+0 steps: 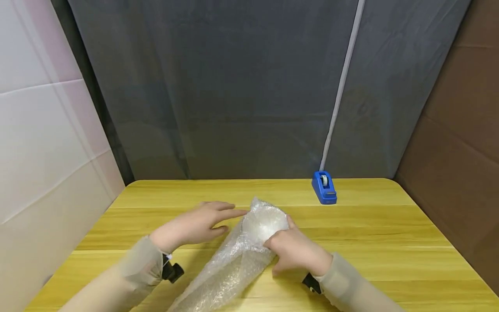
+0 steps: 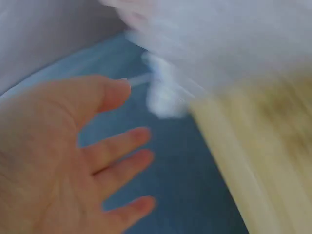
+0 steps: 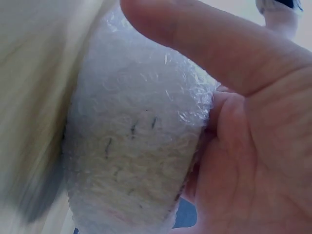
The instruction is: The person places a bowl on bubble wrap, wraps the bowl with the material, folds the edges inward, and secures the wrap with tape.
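dark gray cloth (image 1: 249, 86) is hanging behind a wood-grain table (image 1: 370, 242). the right hand (image 1: 298, 251) is gripping a rounded pale object (image 1: 265, 225) in bubble wrap (image 1: 230, 273) around the table's middle; the left hand (image 1: 199, 225), loose and released, is extending its fingers toward the wrap's left edge. farther off, a blue tape dispenser (image 1: 323, 190) is sitting near the table's far edge.

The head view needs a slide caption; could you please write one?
Right grip holding bubble wrap, open left grip at its edge, blue tape dispenser farther back.
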